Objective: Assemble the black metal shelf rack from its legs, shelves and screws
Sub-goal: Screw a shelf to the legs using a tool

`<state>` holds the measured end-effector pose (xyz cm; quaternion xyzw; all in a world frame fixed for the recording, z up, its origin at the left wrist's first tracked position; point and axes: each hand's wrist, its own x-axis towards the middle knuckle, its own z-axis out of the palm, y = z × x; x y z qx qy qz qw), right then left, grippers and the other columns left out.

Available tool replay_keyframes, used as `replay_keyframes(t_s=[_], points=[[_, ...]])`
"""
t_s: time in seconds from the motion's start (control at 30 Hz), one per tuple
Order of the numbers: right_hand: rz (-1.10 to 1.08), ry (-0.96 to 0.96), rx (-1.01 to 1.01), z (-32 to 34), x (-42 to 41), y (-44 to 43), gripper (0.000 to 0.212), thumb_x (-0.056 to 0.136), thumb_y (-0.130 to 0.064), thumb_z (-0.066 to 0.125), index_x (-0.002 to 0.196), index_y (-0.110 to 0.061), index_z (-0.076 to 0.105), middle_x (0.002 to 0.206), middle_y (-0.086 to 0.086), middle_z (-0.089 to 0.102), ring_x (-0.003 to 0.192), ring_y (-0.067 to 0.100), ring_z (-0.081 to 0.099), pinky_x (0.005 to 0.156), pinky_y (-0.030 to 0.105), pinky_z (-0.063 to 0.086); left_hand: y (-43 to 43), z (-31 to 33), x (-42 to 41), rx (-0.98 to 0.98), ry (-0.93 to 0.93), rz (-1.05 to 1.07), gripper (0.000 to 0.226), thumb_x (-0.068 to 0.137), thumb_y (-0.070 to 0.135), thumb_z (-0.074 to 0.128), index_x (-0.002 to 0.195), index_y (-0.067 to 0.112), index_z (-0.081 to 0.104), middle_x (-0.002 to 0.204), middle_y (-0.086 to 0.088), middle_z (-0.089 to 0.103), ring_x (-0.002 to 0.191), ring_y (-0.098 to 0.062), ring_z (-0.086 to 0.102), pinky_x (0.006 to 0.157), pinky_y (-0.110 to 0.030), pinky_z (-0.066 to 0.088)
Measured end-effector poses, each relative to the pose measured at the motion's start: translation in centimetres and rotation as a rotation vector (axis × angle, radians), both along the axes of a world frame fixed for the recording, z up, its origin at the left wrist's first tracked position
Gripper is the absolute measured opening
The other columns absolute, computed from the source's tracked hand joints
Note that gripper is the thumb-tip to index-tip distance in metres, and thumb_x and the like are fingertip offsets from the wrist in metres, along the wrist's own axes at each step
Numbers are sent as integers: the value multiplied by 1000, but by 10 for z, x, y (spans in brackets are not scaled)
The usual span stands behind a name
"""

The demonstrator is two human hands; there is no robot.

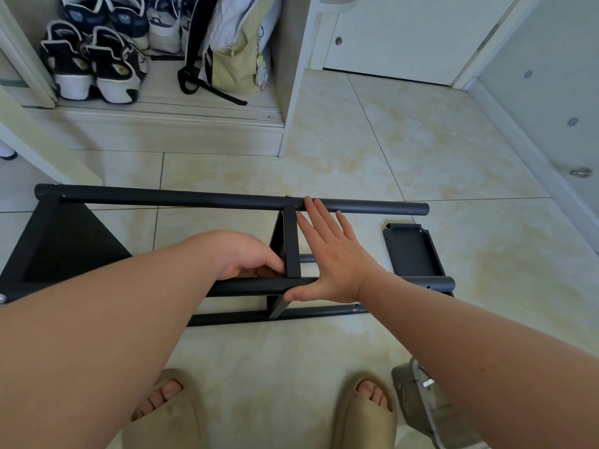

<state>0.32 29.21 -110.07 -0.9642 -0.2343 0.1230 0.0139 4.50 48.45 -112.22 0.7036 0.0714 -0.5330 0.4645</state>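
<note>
Floor: glossy beige marbled tiles [389, 140].
Upper left: open white cabinet [293, 92]. Inside, a pair of black-and-white high-top sneakers [94, 66] at the front, heels outward; more navy-and-white sneakers [129, 17] behind them.
Right of the shoes: a pale green backpack [233, 56] with black straps, and a cartoon charm [261, 72] hanging on its side.
Rear: white door [405, 34] with a round knob [338, 41].
Bottom: two tan slides [168, 413].
Bottom right: grey object [428, 413], unidentified.

- Your left hand's [249, 257] fingertips are hidden behind the middle shelf [291, 241].
- Your left forearm [113, 319] covers the left ends of the near legs [246, 286].
- The end shelf [58, 241] runs off the left edge.
- Your right forearm [486, 335] half hides a grey thing [418, 403]; you cannot tell what it is.
</note>
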Motion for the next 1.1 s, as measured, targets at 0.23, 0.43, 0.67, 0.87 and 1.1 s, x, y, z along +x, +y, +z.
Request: replay_keyframes(t_s=[0.23, 0.43, 0.67, 0.87, 1.1], points=[[-3, 3, -7, 0, 0, 0, 136, 64, -98, 32, 160, -13, -13, 164, 7, -31, 149, 18, -32, 124, 50, -11, 4, 0, 2, -60, 90, -17, 22, 95, 11, 58, 89, 12, 80, 85, -6, 75, 71, -15, 70, 70, -25, 55], [-1, -1, -1, 0, 0, 0, 137, 63, -98, 33, 160, -12, -11, 164, 8, -29, 150, 19, -31, 124, 50, -12, 0, -2, 1, 0, 0, -26, 16, 92, 20, 66, 97, 11, 78, 83, -4, 75, 68, -13, 68, 64, -24, 53], [-8, 1, -4, 1, -1, 1, 137, 63, -97, 32, 160, -12, -11, 164, 8, -29, 150, 20, -30, 124, 50, -11, 3, -3, 2, -54, 60, -10, 19, 94, 10, 60, 89, 12, 79, 87, -5, 76, 76, -16, 70, 76, -26, 53], [-8, 1, 9, 1, -1, 1, 136, 67, -94, 44, 161, -12, -10, 165, 8, -28, 151, 20, -29, 124, 49, -13, -2, -1, 0, 46, -32, -46, 22, 91, 18, 66, 106, 6, 75, 80, -5, 72, 64, -15, 64, 66, -26, 50], [-8, 4, -1, 1, -1, 1, 136, 65, -96, 36, 160, -12, -11, 164, 8, -29, 150, 19, -30, 124, 49, -12, 2, 1, 0, -60, 65, -10, 20, 94, 8, 58, 103, 9, 76, 95, -7, 74, 85, -19, 67, 88, -30, 52]])
